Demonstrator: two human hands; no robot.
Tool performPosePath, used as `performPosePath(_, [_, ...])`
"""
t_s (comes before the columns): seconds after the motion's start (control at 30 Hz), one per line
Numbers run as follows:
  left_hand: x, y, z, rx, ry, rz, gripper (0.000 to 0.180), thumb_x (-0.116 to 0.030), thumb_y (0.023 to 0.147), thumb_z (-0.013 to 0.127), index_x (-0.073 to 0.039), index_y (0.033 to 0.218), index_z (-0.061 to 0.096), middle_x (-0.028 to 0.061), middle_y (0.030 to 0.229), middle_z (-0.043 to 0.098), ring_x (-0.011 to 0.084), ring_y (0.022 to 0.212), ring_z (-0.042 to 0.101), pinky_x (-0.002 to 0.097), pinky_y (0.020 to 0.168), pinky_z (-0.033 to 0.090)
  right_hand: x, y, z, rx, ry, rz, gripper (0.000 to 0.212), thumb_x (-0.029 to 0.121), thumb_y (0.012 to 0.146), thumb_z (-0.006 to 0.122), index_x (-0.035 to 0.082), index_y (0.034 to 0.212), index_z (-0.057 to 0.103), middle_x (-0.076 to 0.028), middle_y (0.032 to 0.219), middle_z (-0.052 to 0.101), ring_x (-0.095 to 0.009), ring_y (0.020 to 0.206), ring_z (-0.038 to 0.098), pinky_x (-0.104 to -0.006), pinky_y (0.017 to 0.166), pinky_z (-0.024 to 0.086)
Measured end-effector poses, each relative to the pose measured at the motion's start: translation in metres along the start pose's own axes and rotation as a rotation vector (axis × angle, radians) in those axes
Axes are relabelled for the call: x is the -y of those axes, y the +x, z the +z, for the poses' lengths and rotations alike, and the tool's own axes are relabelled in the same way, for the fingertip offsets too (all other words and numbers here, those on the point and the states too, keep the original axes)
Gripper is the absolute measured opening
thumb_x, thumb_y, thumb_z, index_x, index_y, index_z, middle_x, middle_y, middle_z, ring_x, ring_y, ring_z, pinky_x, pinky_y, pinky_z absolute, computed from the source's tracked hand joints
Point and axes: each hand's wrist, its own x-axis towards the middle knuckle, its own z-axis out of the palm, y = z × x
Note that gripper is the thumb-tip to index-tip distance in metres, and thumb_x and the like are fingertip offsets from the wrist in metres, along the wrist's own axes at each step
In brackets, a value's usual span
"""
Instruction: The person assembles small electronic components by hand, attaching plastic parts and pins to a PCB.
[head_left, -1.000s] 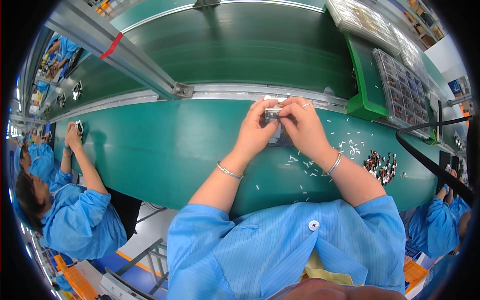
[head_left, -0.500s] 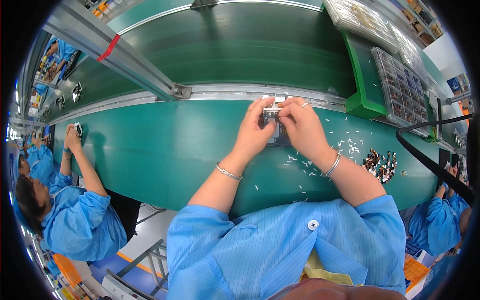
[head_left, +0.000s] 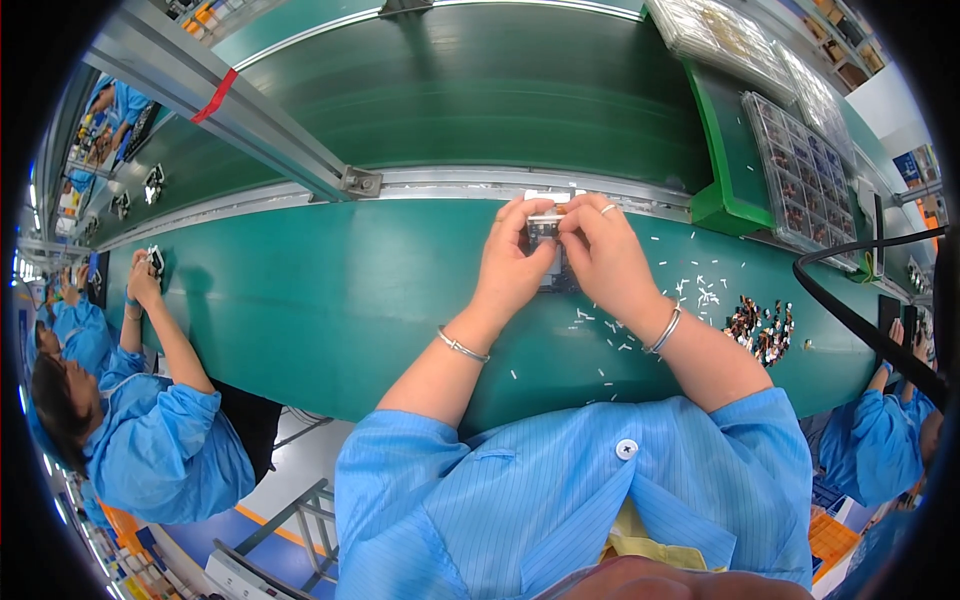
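Green matting covers a long factory workbench [head_left: 330, 300] that runs the width of the view, with a green conveyor belt [head_left: 500, 90] behind a metal rail [head_left: 440, 183].

At the far edge of the bench, close to the rail, 2 bare hands meet around a small dark component with a pale top [head_left: 544, 228]. The left hand [head_left: 515, 262] curls around its left side, thumb and fingers closed on it. The right hand [head_left: 607, 258], wearing a ring, pinches the component's upper right edge with its fingertips. Both grips are narrow and closed on the part, which sits raised between the fingertips, seemingly so that both hands can work on it together. What lies directly under it is hidden by the hands. Each wrist carries a thin metal bangle, and both forearms come out of light blue sleeves.

Just right of the right wrist, small white slivers [head_left: 690, 292] lie scattered on the matting, probably offcuts or tiny parts kept within easy reach. Farther right sits a loose heap of small dark and copper-coloured parts [head_left: 762, 328]. Beyond that, a black cable [head_left: 850, 320] curves across the bench end.

Behind the right hand, a clear compartment tray of small parts [head_left: 795, 170] rests on a raised green stand [head_left: 730, 150].

At the far left, another person in a blue smock [head_left: 160, 450] holds a small item at the same bench.
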Motion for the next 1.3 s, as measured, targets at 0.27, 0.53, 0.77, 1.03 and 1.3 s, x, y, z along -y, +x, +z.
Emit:
performPosePath(0.27, [-0.001,0.002,0.004,-0.016,-0.009,-0.009,0.04,0.001,0.077,0.065,-0.011,0.115,0.06,0.016,0.134,0.044,0.0177,0.103,0.057,0.0291,0.085,0.049,-0.009,0.007,-0.013,0.088,0.033,0.032,0.009,-0.002,0.082,0.063,0.001,0.09,0.06,-0.012,0.107,0.059,-0.03,0.094,0.061,-0.035,0.081,0.051])
performPosePath(0.53, [-0.001,0.005,0.008,-0.072,0.111,0.037,0.038,-0.001,0.073,0.063,-0.009,0.11,0.061,0.0158,0.122,0.052,0.0297,0.116,0.052,0.0343,0.088,0.049,-0.013,0.011,-0.014,0.123,0.056,0.018,0.011,-0.005,0.081,0.062,0.001,0.09,0.059,-0.012,0.103,0.06,-0.029,0.097,0.06,-0.0349,0.083,0.051])
performPosePath(0.77, [0.008,0.005,0.007,-0.064,0.072,0.066,0.034,-0.001,0.074,0.063,-0.008,0.108,0.061,0.0161,0.121,0.053,0.0308,0.12,0.049,0.0353,0.092,0.047,-0.017,0.004,-0.009,0.118,0.121,0.056,0.02,-0.009,0.079,0.061,0.002,0.095,0.055,-0.014,0.112,0.054,-0.03,0.1,0.058,-0.0349,0.085,0.05])
performPosePath(1.03, [0.005,0.006,0.007,-0.065,0.153,0.078,0.03,0.0,0.078,0.062,-0.005,0.107,0.061,0.0051,0.119,0.052,0.008,0.08,0.056,0.0218,0.069,0.048,-0.024,-0.002,0.007,-0.019,0.036,0.197,0.033,-0.001,0.074,0.065,0.004,0.104,0.053,-0.019,0.127,0.047,-0.04,0.119,0.043,-0.0442,0.101,0.039])
performPosePath(1.3, [0.001,0.004,0.007,-0.064,0.226,0.077,0.03,0.0,0.078,0.063,-0.006,0.108,0.061,0.0081,0.127,0.05,0.0076,0.082,0.055,0.0223,0.072,0.048,-0.021,-0.002,0.008,0.045,0.103,0.267,0.032,0.001,0.075,0.064,0.005,0.105,0.052,-0.018,0.13,0.043,-0.039,0.119,0.043,-0.0426,0.101,0.038])
